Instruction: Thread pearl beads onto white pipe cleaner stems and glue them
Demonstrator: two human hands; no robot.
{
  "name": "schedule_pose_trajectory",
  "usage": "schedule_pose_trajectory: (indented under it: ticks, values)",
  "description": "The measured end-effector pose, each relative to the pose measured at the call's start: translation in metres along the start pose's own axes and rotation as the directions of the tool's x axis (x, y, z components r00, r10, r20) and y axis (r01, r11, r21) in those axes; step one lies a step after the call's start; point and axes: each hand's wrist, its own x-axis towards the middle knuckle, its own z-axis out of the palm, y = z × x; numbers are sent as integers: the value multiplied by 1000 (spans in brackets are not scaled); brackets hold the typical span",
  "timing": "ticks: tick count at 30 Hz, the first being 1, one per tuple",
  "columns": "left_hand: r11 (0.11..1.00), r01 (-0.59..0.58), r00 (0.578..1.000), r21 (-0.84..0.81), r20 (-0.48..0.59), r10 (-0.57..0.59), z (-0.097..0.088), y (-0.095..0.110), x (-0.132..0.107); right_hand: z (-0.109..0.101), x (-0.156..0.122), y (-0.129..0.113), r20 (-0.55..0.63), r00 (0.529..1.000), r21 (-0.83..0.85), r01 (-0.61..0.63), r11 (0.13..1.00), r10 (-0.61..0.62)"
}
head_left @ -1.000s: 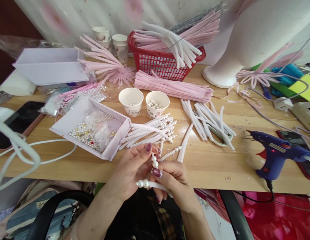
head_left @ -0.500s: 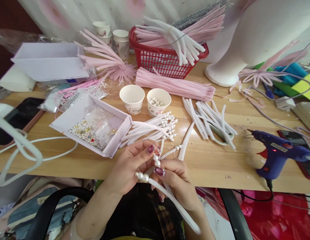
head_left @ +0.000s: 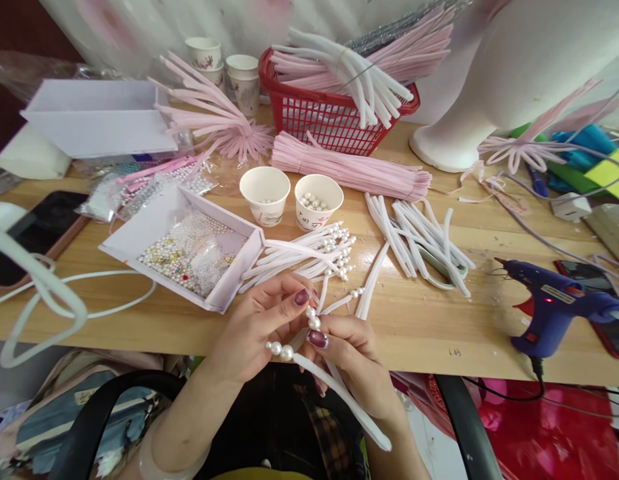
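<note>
My left hand (head_left: 252, 327) pinches thumb and finger at the tip of a short row of pearl beads (head_left: 314, 323). Just below those beads, the thumb and fingers of my right hand (head_left: 356, 357) close on a white pipe cleaner, largely hidden in the grip. A second white pipe cleaner (head_left: 354, 403), with pearl beads (head_left: 286, 353) on its left end, slants below both hands and past the right fingers. Beyond my hands lies a pile of bead-tipped white pipe cleaners (head_left: 294, 260). Two paper cups (head_left: 266, 210) stand behind it, both with beads inside.
A white box (head_left: 229, 277) of mixed beads sits left of the pile. Loose white pipe cleaners (head_left: 429, 233) and a blue glue gun (head_left: 554, 303) lie to the right. Farther back are a pink bundle (head_left: 349, 167), a red basket (head_left: 329, 123) and a white mannequin (head_left: 509, 80).
The beads between my hands have shifted very slightly, and the lower pipe cleaner's free end has swung a little left and up. Both hands keep their grip.
</note>
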Motion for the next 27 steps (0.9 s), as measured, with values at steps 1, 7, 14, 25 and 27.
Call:
schedule_pose_trajectory:
  ticks: [1,7,14,25,27]
  values:
    - [1000,2,1000,2,-1,-2,0,0,0,0,0,0,6,1000,1,1,1000,-1]
    - [999,-41,999,36,-25,42,0,1,-1,2,0,-1,-28,999,-63,26,998,-27]
    - [942,-183,975,280,-68,209,-4,2,-3,5,4,-3,-50,979,-227,184,956,-200]
    - [768,-308,909,562,-66,412,10,7,-35,6,5,0,-57,801,-480,502,720,-596]
    - [681,-388,864,621,-13,504,12,5,-38,6,4,2,-29,761,-486,556,675,-648]
